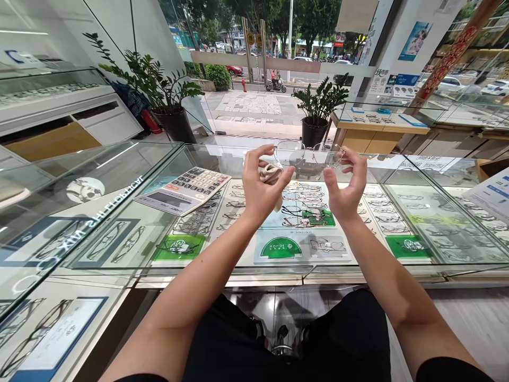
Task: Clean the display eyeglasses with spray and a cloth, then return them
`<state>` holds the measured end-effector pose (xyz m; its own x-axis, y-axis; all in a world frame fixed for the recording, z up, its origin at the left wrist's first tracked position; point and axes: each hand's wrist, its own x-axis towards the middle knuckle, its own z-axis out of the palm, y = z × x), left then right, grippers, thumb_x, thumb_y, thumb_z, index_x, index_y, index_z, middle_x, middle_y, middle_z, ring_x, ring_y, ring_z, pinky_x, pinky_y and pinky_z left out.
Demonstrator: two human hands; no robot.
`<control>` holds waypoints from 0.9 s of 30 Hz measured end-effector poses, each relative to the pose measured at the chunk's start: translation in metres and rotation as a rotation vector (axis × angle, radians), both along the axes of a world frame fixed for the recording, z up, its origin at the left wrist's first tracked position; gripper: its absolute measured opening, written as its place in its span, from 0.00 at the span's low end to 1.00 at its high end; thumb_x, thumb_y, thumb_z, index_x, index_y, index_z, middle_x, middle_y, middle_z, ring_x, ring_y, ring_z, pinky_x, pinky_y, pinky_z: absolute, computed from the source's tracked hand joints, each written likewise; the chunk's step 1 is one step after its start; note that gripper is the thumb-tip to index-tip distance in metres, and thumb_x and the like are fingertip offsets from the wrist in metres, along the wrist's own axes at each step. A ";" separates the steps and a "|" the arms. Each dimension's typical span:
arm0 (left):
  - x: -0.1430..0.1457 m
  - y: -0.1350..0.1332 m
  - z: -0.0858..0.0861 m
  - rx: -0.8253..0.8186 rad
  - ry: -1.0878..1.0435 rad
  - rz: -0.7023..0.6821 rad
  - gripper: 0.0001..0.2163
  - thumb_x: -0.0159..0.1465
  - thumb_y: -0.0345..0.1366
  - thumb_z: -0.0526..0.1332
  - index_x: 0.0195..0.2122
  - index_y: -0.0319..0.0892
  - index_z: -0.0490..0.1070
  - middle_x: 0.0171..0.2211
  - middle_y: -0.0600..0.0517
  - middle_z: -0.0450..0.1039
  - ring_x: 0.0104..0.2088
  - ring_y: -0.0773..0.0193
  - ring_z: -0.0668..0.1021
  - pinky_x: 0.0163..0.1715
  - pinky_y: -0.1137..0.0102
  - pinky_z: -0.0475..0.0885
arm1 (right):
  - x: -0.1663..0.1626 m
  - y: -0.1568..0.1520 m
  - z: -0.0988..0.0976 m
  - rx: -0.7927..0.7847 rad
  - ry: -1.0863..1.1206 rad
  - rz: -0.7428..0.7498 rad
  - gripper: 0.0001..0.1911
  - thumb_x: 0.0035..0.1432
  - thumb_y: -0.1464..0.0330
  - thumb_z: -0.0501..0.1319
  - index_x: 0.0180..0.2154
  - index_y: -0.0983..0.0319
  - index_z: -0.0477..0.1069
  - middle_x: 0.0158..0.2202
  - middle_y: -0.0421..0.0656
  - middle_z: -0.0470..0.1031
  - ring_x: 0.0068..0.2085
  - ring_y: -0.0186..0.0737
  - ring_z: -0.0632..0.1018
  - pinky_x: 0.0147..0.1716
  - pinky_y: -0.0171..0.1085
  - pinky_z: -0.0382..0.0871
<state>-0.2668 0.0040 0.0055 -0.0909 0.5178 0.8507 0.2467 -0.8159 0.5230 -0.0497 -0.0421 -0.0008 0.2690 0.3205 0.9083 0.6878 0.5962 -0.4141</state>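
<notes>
Both hands grip the glasses (pixel 308 154): left hand (pixel 262 183) pinches cloth (pixel 271 172) at 9 o'clock, right hand (pixel 345 183) should steady the frame lightly.

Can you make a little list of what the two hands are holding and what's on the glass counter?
Left hand: holds a crumpled pale cleaning cloth
Right hand: pinches one end of the thin clear-lens metal-rimmed glasses
Glasses: raised above the glass display counter
On the counter: grey desk calculator, left of the hands
Inside the counter: rows of eyeglass frames, green signs

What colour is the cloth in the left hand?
The cloth in the left hand is beige; head view.
</notes>
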 end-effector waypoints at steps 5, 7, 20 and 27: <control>0.001 0.001 -0.001 -0.032 -0.015 -0.003 0.27 0.67 0.56 0.77 0.63 0.54 0.76 0.56 0.46 0.80 0.44 0.58 0.79 0.43 0.62 0.77 | -0.001 -0.001 0.001 -0.022 -0.003 -0.014 0.31 0.72 0.42 0.65 0.68 0.48 0.72 0.57 0.49 0.77 0.55 0.56 0.80 0.54 0.62 0.80; 0.001 0.002 -0.001 -0.037 -0.012 0.002 0.27 0.67 0.58 0.77 0.62 0.54 0.77 0.57 0.46 0.81 0.44 0.58 0.79 0.44 0.61 0.78 | 0.000 -0.001 0.001 -0.012 -0.007 -0.020 0.31 0.72 0.42 0.65 0.67 0.48 0.73 0.56 0.49 0.77 0.55 0.56 0.80 0.53 0.62 0.80; 0.000 0.010 -0.004 -0.004 -0.017 -0.036 0.29 0.67 0.59 0.77 0.63 0.53 0.76 0.58 0.47 0.82 0.48 0.58 0.82 0.46 0.62 0.78 | 0.003 0.002 0.001 0.013 -0.029 -0.010 0.30 0.71 0.44 0.66 0.67 0.47 0.73 0.54 0.47 0.76 0.54 0.56 0.79 0.55 0.63 0.80; -0.002 0.008 -0.004 0.052 -0.018 0.056 0.29 0.66 0.61 0.77 0.62 0.54 0.78 0.56 0.47 0.81 0.43 0.59 0.80 0.44 0.61 0.78 | 0.001 0.002 0.000 0.006 -0.044 0.031 0.28 0.73 0.48 0.66 0.69 0.47 0.72 0.56 0.47 0.78 0.55 0.54 0.80 0.56 0.60 0.79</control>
